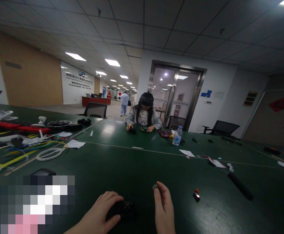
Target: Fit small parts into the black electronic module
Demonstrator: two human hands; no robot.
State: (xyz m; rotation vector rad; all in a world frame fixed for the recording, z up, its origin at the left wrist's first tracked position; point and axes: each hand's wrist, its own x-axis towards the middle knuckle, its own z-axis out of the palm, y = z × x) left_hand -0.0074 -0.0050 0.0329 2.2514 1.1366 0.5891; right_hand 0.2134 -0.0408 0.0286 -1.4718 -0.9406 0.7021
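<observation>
My left hand is curled over a black handheld device, whose right end shows small lighter details; its exact kind is too dark to make out. The fingers and thumb grip its sides on the green table. To the right, my right hand is raised, pinching a small grey piece between thumb and fingertips. The two hands are apart. Right of my right hand lies a small red and silver item.
A long black-handled tool lies at the right. A water bottle stands farther back, near a seated person across the table. Coiled white cable, wires and papers crowd the left. A wrench lies beyond the seam.
</observation>
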